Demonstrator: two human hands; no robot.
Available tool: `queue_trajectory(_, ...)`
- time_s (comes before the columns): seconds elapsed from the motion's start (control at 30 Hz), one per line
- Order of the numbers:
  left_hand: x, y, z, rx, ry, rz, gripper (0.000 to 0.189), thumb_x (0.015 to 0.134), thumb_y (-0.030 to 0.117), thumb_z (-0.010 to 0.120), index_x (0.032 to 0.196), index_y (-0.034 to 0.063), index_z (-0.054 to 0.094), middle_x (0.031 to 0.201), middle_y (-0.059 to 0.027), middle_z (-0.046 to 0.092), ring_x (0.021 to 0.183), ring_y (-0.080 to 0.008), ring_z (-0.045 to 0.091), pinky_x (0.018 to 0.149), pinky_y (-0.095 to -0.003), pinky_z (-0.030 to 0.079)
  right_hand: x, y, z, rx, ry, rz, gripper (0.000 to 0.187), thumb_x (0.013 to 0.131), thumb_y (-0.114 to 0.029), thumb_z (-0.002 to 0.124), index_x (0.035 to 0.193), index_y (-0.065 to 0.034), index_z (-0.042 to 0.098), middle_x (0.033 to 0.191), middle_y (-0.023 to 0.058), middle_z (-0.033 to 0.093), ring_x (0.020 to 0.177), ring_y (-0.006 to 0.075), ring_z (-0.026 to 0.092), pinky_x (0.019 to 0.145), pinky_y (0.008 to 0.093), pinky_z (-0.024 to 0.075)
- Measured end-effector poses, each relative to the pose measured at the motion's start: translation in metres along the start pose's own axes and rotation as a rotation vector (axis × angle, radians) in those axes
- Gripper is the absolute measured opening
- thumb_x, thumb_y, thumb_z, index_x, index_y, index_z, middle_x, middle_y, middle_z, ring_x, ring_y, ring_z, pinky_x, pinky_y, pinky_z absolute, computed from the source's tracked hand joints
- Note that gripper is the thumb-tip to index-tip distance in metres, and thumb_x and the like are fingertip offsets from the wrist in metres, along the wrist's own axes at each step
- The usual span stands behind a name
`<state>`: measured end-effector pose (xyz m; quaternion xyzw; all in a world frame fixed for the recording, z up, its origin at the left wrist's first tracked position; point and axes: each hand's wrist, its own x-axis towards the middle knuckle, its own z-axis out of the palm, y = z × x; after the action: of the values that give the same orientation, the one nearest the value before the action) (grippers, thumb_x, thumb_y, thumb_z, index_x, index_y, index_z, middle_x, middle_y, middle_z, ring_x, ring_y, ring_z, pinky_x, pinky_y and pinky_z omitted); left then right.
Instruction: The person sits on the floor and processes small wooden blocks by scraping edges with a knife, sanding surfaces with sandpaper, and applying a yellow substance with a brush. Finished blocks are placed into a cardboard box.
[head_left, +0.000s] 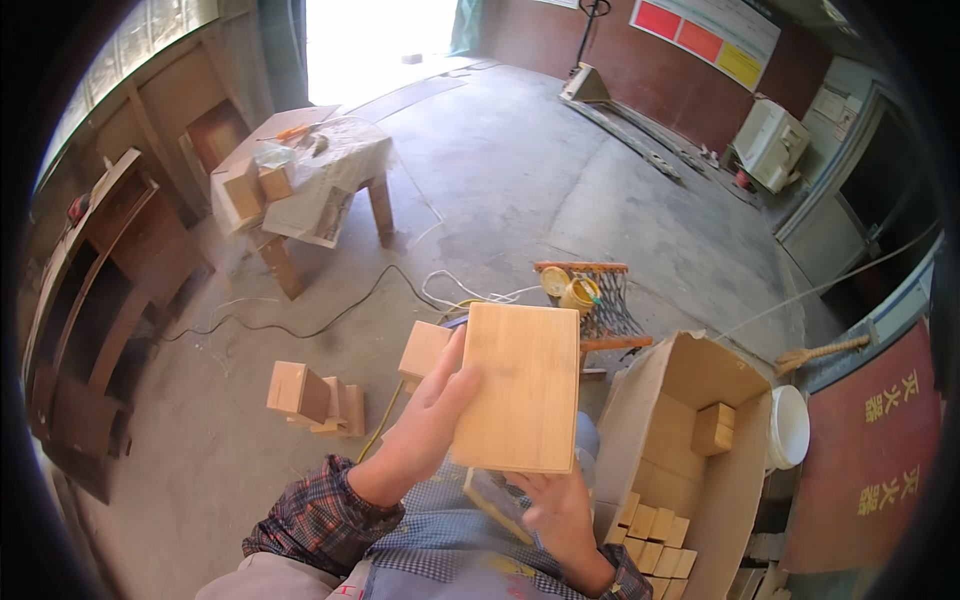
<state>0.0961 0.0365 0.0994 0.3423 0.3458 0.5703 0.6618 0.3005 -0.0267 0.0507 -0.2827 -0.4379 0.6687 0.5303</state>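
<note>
A rectangular light wooden box (519, 386), its broad smooth face up, is held between both hands above the lap. My left hand (431, 412) presses against its left side, fingers stretched along the edge. My right hand (551, 506) supports it from below at the near end; its fingertips are partly hidden under the box. Just beyond my left hand stands another wooden block or box (425, 349). A flat, pale-edged piece (499, 504) rests on the lap, partly covered by the wooden box and my right hand.
Stacked wooden boxes (311, 397) stand on the floor at left. At right, a cardboard carton (637, 405) holds several wooden blocks, beside a white bucket (790, 427). A folding stool (615, 343) carries an open yellow tub (579, 294). Cables (337, 319) cross the floor near a paper-covered table (352, 150).
</note>
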Motion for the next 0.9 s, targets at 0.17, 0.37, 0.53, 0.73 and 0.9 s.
queue_trajectory(0.17, 0.009, -0.024, 0.011, 0.077, 0.044, 0.056, 0.078, 0.113, 0.025, 0.052, 0.172, 0.0026, 0.006, 0.142, -0.0121, 0.06, 0.131, -0.0151, 0.056, 0.109, -0.032, 0.046, 0.023, 0.01, 0.0, 0.164, 0.176, 0.012, 0.071, 0.105, -0.035, 0.068, 0.159, -0.0014, 0.038, 0.159, 0.0091, 0.049, 0.147, 0.0238, 0.048, 0.122, 0.042, 0.0409)
queue_trajectory(0.37, 0.017, -0.047, 0.019, 0.12, 0.037, 0.176, 0.089, 0.108, 0.023, 0.06, 0.171, 0.0015, 0.001, 0.146, -0.0144, 0.055, 0.132, -0.0187, 0.057, 0.112, -0.034, 0.046, 0.037, 0.004, 0.001, 0.35, 0.23, 0.016, 0.065, 0.108, -0.032, 0.066, 0.16, -0.0025, 0.039, 0.159, 0.0069, 0.05, 0.145, 0.0205, 0.049, 0.121, 0.0404, 0.0407)
queue_trajectory(0.53, 0.033, -0.048, 0.006, 0.503, -0.048, 0.372, 0.104, 0.101, 0.027, 0.075, 0.17, -0.0014, 0.003, 0.149, -0.0181, 0.052, 0.133, -0.0213, 0.057, 0.112, -0.0342, 0.046, 0.035, -0.001, -0.012, 0.141, 0.357, -0.046, 0.072, 0.094, -0.015, 0.078, 0.152, 0.0024, 0.04, 0.148, 0.0131, 0.054, 0.137, 0.0239, 0.054, 0.113, 0.039, 0.0465)
queue_trajectory(0.73, 0.062, -0.031, -0.024, 0.419, 0.255, 0.124, 0.097, 0.107, 0.055, 0.06, 0.17, -0.0017, 0.013, 0.157, -0.0168, 0.049, 0.142, -0.0256, 0.051, 0.116, -0.0369, 0.044, 0.014, 0.004, -0.031, -0.672, 0.473, -0.461, 0.095, 0.075, -0.013, 0.093, 0.15, 0.0015, 0.036, 0.146, 0.0179, 0.053, 0.137, 0.0335, 0.053, 0.116, 0.0479, 0.0433)
queue_trajectory(0.9, 0.046, -0.044, 0.001, 0.064, -0.155, -0.309, 0.091, 0.108, 0.075, 0.025, 0.167, 0.0054, 0.031, 0.16, -0.0097, 0.051, 0.141, -0.0248, 0.053, 0.117, -0.0481, 0.043, 0.002, -0.003, -0.059, -1.145, 0.375, -0.706, 0.088, 0.067, -0.016, 0.096, 0.141, -0.0028, 0.049, 0.142, 0.0201, 0.057, 0.133, 0.0412, 0.056, 0.118, 0.0587, 0.0391)
